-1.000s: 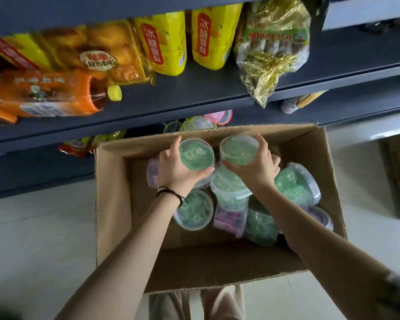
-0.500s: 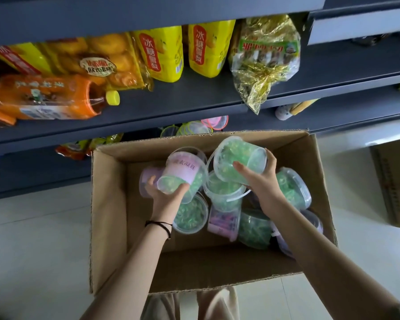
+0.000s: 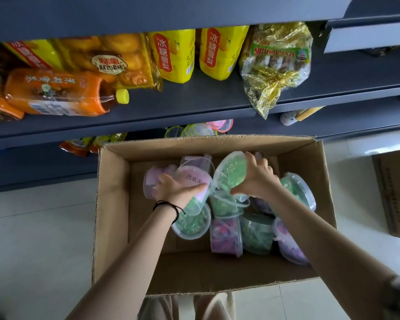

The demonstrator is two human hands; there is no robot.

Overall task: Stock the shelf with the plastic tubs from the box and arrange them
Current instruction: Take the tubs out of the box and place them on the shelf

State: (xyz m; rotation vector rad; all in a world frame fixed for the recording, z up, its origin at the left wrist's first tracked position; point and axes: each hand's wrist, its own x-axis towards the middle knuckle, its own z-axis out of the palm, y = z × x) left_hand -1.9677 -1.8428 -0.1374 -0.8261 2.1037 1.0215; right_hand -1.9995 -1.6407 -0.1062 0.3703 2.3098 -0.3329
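Tubs [image 3: 256, 234] of green and purple bits lie in the cardboard box [image 3: 113, 204]. Over them, the left hand [image 3: 178, 191] grips a pink-labelled tub [image 3: 195, 181] and the right hand [image 3: 258, 179] grips a green-filled tub [image 3: 231, 173].

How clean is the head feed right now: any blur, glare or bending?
Head view: the wide lens bows the shelf; the gold foil bag glints; the labelled tub in the left hand and green tub in the right hand look soft; the bottom corners smear.

Shelved tubs [image 3: 195, 130] sit mostly hidden behind the box [image 3: 263, 144] wall.
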